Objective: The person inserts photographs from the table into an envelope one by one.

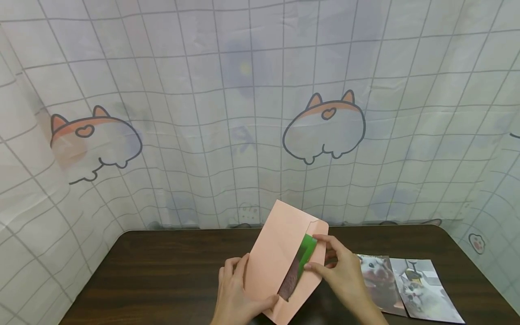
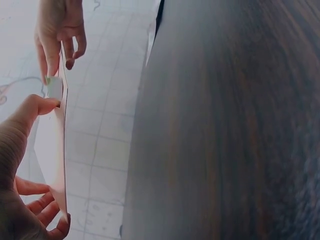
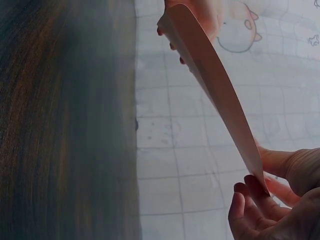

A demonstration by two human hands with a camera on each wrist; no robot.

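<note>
A pale pink envelope (image 1: 270, 248) is held tilted above the table in the head view. Its flap side is turned up, and a card with a green edge and a dark picture (image 1: 290, 282) shows in its opening. My left hand (image 1: 239, 293) grips the envelope's lower left, thumb on the face near the opening and fingers along the far edge. On the other side, my right hand (image 1: 345, 271) pinches the right edge beside the flap, its thumb and index fingertip near the card's green strip. The right wrist view shows the envelope (image 3: 220, 85) edge-on between thumb and fingers.
Two cat photo cards, a brownish one (image 1: 379, 284) and a lighter one (image 1: 426, 289), lie side by side on the dark wooden table (image 1: 154, 271) to the right. A white gridded curtain (image 1: 227, 135) with cartoon animal prints hangs behind the table.
</note>
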